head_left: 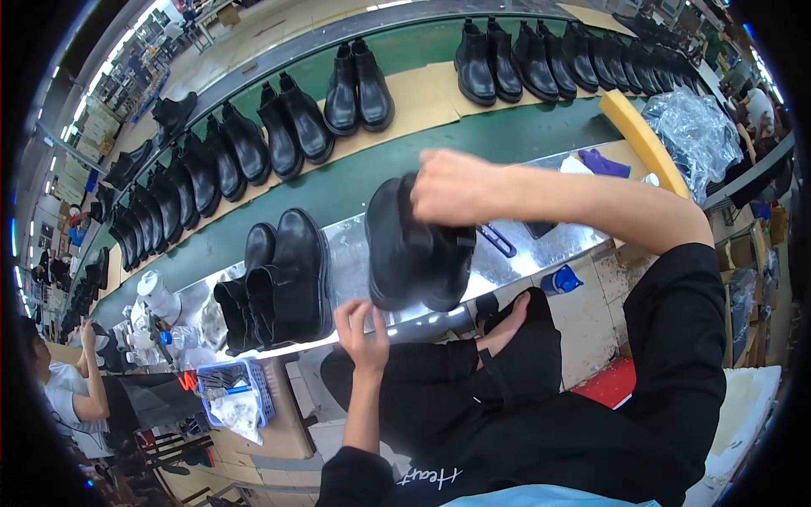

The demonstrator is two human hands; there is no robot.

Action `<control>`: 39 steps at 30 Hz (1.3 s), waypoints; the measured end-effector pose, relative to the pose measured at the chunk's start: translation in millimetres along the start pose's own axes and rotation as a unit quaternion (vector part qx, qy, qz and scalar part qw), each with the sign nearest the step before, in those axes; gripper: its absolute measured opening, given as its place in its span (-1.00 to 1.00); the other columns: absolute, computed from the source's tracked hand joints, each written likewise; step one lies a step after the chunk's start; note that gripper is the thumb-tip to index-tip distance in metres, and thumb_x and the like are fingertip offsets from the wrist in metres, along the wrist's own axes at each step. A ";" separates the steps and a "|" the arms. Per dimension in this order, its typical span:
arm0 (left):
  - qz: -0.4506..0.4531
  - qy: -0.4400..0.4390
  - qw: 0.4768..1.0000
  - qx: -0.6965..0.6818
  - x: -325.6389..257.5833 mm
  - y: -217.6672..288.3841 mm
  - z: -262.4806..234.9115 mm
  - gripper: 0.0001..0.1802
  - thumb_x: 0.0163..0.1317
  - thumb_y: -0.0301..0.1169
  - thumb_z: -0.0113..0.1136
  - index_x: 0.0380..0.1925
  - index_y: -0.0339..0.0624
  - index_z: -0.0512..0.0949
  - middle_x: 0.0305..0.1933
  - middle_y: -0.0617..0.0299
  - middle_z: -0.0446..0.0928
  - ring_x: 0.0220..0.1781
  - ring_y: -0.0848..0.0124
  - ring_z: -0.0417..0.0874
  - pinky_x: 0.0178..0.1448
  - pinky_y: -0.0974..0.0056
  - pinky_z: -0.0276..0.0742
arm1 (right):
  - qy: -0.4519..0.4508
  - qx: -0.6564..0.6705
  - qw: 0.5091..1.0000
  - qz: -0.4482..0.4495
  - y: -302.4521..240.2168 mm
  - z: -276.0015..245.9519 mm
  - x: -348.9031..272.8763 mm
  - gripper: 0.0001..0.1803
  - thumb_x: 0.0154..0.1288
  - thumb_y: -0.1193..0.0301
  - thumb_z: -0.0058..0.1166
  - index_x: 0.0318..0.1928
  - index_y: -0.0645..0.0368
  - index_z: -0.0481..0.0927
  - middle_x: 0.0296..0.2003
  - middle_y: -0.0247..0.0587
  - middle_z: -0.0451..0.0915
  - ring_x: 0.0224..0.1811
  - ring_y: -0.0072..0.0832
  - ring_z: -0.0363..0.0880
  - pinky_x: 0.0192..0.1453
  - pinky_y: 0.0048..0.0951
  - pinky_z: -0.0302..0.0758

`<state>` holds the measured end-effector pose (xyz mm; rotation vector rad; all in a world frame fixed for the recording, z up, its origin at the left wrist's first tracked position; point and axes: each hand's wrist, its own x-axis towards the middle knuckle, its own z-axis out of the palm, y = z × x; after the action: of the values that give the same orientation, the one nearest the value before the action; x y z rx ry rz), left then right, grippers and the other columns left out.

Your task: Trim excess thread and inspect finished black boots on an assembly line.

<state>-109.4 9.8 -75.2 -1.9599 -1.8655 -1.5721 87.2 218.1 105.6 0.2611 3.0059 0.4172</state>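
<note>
Right in front of me a pair of black boots (407, 253), slightly blurred, stands at the near edge of the metal-topped bench (507, 262). My right hand (448, 188) reaches across from the right and is closed at the boots' far upper end; its fingertips are partly hidden. Close to the near left end of the boots is my left hand (363, 334), its fingers bent and apart, holding nothing that I can see. A second pair of black boots (291, 287) rests on the bench to the left.
Beyond the bench, a green conveyor (355, 169) carries rows of black boots (291, 127) on cardboard. A purple-handled tool (498, 241) lies to the right. Clear plastic wrap (693, 139) sits by a yellow bar (646, 144). At lower left are a blue basket (266, 393) and white bottle (156, 296).
</note>
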 end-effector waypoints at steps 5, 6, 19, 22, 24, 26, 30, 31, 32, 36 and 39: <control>-0.066 -0.041 0.997 -0.013 71.7 -47.9 52.1 -0.74 0.29 -0.54 0.22 -0.57 -0.36 0.44 -0.57 0.09 0.40 -0.56 0.22 0.44 -0.43 0.20 0.30 | 0.092 0.019 0.986 0.138 75.1 -33.8 14.3 -0.85 0.03 0.32 0.22 -0.46 0.12 0.71 -0.49 -0.04 0.65 -0.36 -0.03 0.67 -0.27 -0.06 0.59; -0.025 -0.065 0.998 0.003 79.4 -58.2 66.3 -0.71 0.30 -0.49 0.24 -0.58 -0.35 0.44 -0.59 0.03 0.41 -0.58 0.15 0.44 -0.44 0.13 0.32 | 0.105 0.020 0.979 0.172 88.8 -36.9 19.7 -0.83 0.05 0.31 0.23 -0.45 0.16 0.70 -0.48 0.01 0.66 -0.33 0.02 0.67 -0.25 -0.04 0.59; 0.026 -0.166 0.974 0.151 95.4 -67.6 146.6 -0.63 0.27 -0.24 0.23 -0.68 -0.16 0.54 -0.58 0.08 0.55 -0.52 0.10 0.63 -0.41 0.04 0.53 | -0.087 0.128 0.831 0.534 303.4 53.7 96.5 -0.59 0.19 0.49 0.11 0.08 0.15 0.68 0.15 -0.01 0.64 0.23 -0.09 0.60 0.20 -0.15 0.58; 0.020 -0.170 0.973 0.153 97.5 -66.8 146.1 -0.63 0.27 -0.24 0.25 -0.69 -0.15 0.52 -0.60 0.11 0.52 -0.55 0.12 0.60 -0.44 0.06 0.50 | -0.084 0.146 0.797 0.581 340.7 87.9 113.4 -0.57 0.16 0.53 0.10 0.08 0.20 0.67 0.13 0.05 0.64 0.21 -0.04 0.60 0.18 -0.10 0.59; 0.027 -0.170 0.974 0.148 99.4 -65.5 147.1 -0.63 0.25 -0.26 0.27 -0.69 -0.13 0.48 -0.61 0.15 0.48 -0.56 0.15 0.57 -0.47 0.09 0.47 | -0.065 0.157 0.785 0.596 359.1 114.8 119.1 -0.58 0.17 0.49 0.12 0.08 0.20 0.67 0.13 0.06 0.63 0.20 -0.02 0.61 0.19 -0.11 0.59; 0.031 -0.171 0.974 0.145 100.8 -66.5 150.3 -0.63 0.23 -0.27 0.29 -0.69 -0.12 0.45 -0.62 0.16 0.46 -0.57 0.16 0.56 -0.48 0.10 0.46 | -0.047 0.165 0.771 0.613 375.3 142.5 117.7 -0.58 0.17 0.45 0.14 0.08 0.20 0.67 0.12 0.08 0.63 0.18 0.00 0.61 0.20 -0.11 0.59; 0.029 -0.185 0.972 0.144 99.9 -69.4 153.8 -0.62 0.20 -0.28 0.32 -0.70 -0.11 0.41 -0.62 0.18 0.41 -0.58 0.19 0.52 -0.50 0.12 0.43 | 0.126 0.189 0.778 0.586 399.2 179.5 98.1 -0.58 0.24 0.23 0.17 0.04 0.17 0.68 0.07 0.18 0.63 0.13 0.05 0.62 0.22 -0.07 0.57; 0.018 -0.189 0.969 0.155 98.4 -73.9 147.2 -0.62 0.20 -0.28 0.32 -0.70 -0.11 0.41 -0.62 0.18 0.41 -0.58 0.19 0.52 -0.50 0.12 0.43 | 0.123 0.189 0.780 0.584 388.7 166.8 104.8 -0.61 0.28 0.27 0.13 0.05 0.19 0.67 0.09 0.19 0.62 0.19 0.02 0.60 0.25 -0.05 0.55; 0.022 -0.185 0.970 0.158 100.2 -71.5 145.1 -0.62 0.19 -0.29 0.32 -0.71 -0.10 0.40 -0.63 0.19 0.40 -0.59 0.20 0.51 -0.50 0.12 0.41 | 0.116 0.151 0.771 0.607 393.6 162.3 90.7 -0.61 0.28 0.27 0.13 0.05 0.19 0.67 0.09 0.19 0.62 0.19 0.01 0.61 0.24 -0.05 0.56; 0.032 -0.191 0.970 0.148 100.8 -70.1 154.8 -0.63 0.17 -0.31 0.33 -0.71 -0.10 0.38 -0.63 0.20 0.37 -0.58 0.22 0.48 -0.50 0.13 0.38 | -0.027 0.088 0.733 0.673 429.0 204.0 7.6 -0.37 0.23 0.09 0.25 0.29 -0.02 0.51 0.22 0.10 0.55 0.25 -0.04 0.56 0.26 -0.04 0.54; 0.030 -0.194 0.970 0.141 104.7 -67.4 155.0 -0.64 0.14 -0.36 0.34 -0.71 -0.11 0.38 -0.62 0.20 0.38 -0.58 0.22 0.48 -0.48 0.13 0.38 | -0.047 0.173 0.753 0.633 429.7 235.5 -20.2 -0.26 0.17 0.05 0.32 0.37 -0.10 0.44 0.20 0.12 0.56 0.25 -0.05 0.55 0.27 -0.08 0.54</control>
<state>-86.3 200.9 -125.1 -2.2769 -1.9929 -0.8889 201.7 683.3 0.9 2.2368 2.2572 -0.1306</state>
